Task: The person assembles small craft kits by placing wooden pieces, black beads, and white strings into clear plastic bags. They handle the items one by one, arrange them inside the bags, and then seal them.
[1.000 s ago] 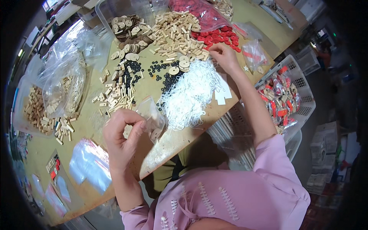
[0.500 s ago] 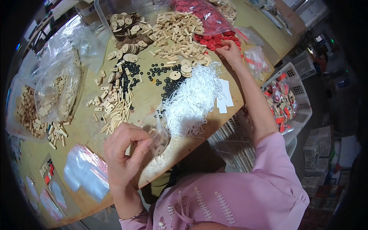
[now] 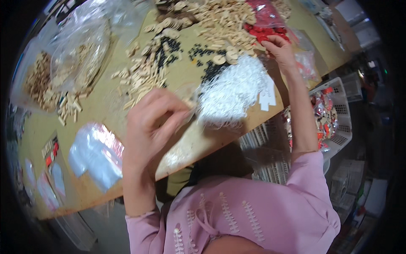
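My left hand (image 3: 154,122) is raised over the table's near edge. Its thumb and fingers pinch a small clear plastic bag (image 3: 185,92), which is blurred and partly hidden behind the fingers. On the far right my right hand (image 3: 280,50) reaches to a pile of flat red pieces (image 3: 265,33). Its fingertips are closed at the pile's near edge, with red showing at them. Between my hands lies a heap of white looped strings (image 3: 232,93). Black beads (image 3: 169,48) and round wooden discs (image 3: 220,59) are scattered beyond it.
Wooden sticks (image 3: 146,78) and small wooden blocks (image 3: 224,21) cover the far table. On the left stand a clear tub (image 3: 19,91) of wooden pieces and flat plastic bags (image 3: 95,156). White crates (image 3: 344,110) with filled packets stand beside the table's right edge.
My left hand has lifted with the bag and turned a little toward the strings. My right hand stays at the red pieces. The whole view has shifted, moving the table contents upward.
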`<state>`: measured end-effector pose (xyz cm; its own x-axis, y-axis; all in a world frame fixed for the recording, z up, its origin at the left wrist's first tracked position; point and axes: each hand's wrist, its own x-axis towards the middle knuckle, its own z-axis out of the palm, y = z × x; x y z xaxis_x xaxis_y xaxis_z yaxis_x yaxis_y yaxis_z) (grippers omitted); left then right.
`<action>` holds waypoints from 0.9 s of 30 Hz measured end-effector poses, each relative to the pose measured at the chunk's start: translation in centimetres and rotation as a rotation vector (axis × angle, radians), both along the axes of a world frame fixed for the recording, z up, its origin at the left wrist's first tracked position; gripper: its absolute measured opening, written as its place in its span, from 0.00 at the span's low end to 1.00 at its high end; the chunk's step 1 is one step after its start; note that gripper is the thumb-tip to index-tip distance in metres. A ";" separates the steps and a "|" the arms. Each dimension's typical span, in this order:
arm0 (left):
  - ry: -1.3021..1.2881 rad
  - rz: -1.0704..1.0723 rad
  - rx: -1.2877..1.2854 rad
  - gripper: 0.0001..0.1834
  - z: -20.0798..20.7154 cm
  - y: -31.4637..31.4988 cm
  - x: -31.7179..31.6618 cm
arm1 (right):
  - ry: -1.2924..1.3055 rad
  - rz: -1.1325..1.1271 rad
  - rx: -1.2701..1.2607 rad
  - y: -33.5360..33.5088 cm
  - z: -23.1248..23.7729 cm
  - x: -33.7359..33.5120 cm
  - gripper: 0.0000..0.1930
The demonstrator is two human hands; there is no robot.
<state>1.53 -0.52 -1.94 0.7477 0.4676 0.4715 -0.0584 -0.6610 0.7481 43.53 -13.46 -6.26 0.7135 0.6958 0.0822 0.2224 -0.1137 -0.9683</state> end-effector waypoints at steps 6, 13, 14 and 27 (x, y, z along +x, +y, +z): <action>-0.032 -0.059 0.002 0.07 -1.1 -0.1 -0.1 | -0.024 0.506 0.050 0.4 8.1 -19.5 0.11; -0.127 -0.107 0.061 0.08 -1.7 -0.2 0.5 | -0.716 0.660 -0.079 1.2 7.3 -21.8 0.11; -0.123 -0.103 0.072 0.08 -1.5 -0.2 0.5 | -0.804 0.680 -0.067 1.0 7.4 -21.7 0.11; -0.356 0.042 -0.002 0.06 -1.1 -0.4 0.6 | -0.653 0.345 -0.149 -9.9 2.7 -20.0 0.03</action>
<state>2.13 -0.92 -3.07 0.5171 0.4958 0.6977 -0.2885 -0.6665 0.6874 23.53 -23.35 -3.53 0.2915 0.9079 0.3012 0.7930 -0.0533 -0.6069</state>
